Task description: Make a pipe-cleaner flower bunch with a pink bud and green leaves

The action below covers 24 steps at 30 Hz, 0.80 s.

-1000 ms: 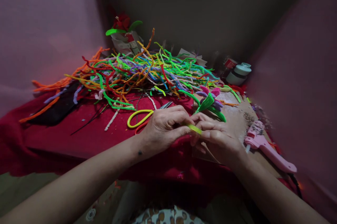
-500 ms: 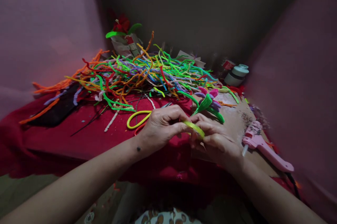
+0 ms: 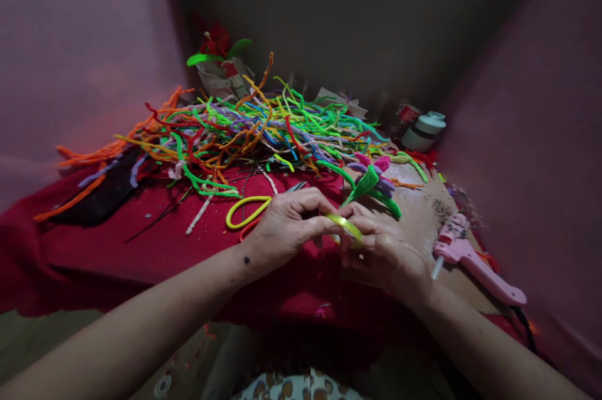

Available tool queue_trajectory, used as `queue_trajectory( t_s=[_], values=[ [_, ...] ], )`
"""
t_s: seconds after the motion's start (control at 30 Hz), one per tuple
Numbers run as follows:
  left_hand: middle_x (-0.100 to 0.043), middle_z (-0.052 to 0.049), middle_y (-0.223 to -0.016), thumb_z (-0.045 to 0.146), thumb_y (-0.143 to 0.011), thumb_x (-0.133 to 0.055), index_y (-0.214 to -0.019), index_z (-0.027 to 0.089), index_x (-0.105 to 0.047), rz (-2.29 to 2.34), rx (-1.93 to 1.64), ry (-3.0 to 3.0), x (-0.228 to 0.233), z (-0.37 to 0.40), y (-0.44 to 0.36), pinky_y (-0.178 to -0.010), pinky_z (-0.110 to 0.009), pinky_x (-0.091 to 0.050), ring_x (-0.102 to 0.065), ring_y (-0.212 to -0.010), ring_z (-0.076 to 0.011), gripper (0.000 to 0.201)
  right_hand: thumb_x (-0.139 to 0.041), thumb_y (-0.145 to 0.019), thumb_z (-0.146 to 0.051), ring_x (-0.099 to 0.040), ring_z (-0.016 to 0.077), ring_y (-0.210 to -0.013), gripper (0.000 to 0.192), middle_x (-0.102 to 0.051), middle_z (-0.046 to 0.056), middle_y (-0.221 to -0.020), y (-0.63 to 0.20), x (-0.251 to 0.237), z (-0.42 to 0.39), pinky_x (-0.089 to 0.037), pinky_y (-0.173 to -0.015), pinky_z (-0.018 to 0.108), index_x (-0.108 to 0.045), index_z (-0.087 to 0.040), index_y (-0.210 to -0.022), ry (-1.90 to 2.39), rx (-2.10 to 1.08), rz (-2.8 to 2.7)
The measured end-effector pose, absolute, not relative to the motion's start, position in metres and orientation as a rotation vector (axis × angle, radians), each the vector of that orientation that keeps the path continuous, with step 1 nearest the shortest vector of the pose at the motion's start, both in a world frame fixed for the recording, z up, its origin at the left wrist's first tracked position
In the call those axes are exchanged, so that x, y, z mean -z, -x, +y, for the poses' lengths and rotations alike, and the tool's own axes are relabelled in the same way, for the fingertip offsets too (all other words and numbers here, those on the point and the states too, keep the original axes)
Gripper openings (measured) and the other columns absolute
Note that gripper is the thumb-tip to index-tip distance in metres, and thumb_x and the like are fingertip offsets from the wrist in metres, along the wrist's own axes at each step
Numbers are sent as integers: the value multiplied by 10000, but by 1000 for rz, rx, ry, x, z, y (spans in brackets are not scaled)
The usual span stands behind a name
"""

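Between my hands is a small roll of shiny yellow-green tape (image 3: 347, 226), seen nearly edge-on. My left hand (image 3: 298, 218) pinches its left side between thumb and fingers. Curled around its right side are the fingers of my right hand (image 3: 388, 249), with some fingertips hidden behind it. Just beyond the hands lies a pipe-cleaner flower (image 3: 371, 177) with pink and purple petals and green leaves. Scissors with a yellow-and-red handle (image 3: 235, 215) lie by my left hand, partly covered by it.
A large tangle of coloured pipe cleaners (image 3: 263, 124) covers the back of the red cloth (image 3: 141, 256). At right, a pink glue gun (image 3: 470, 256) rests on cardboard (image 3: 414, 218), its cord trailing down. A pale blue bottle (image 3: 423, 130) stands behind; a black object (image 3: 101, 199) lies left.
The tape roll has tilted slightly in my fingers and now catches a bright glint. Both hands stay in nearly the same place, and the table things have not moved.
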<state>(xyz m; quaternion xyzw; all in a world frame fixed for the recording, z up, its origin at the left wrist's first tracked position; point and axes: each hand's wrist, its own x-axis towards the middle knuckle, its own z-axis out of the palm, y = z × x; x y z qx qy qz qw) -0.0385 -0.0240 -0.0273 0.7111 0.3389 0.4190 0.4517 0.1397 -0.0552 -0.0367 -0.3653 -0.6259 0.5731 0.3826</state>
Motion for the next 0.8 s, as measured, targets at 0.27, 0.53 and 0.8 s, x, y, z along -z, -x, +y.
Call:
queue_trajectory(
  t_s=[0.27, 0.53, 0.8],
  values=[
    [-574, 25, -666, 207, -765, -626, -720, 143, -652, 867, -986, -1667, 28, -24, 39, -555, -182, -415, -530, -586, -73, 82, -428, -639, -119, -474, 144, -725, 182, -449, 42, -919, -138, 41, -56, -380, -511, 239, -590, -172, -703, 847, -1476, -1503],
    [-578, 21, -676, 200, -757, -624, -712, 137, -649, 847, -984, -1588, 27, -23, 39, -561, -184, -434, -538, -582, -70, 82, -476, -742, -263, -445, 93, -564, 186, -426, 31, -899, -133, 40, -52, -268, -364, 203, -588, -169, -628, 863, -1593, -1360],
    [-566, 27, -641, 194, -740, -631, -700, 137, -651, 870, -945, -1564, 27, -25, 38, -522, -173, -414, -518, -545, -65, 73, -435, -709, -180, -469, 107, -656, 151, -407, 27, -959, -135, 36, -58, -385, -515, 228, -580, -176, -666, 901, -1633, -1404]
  ],
)
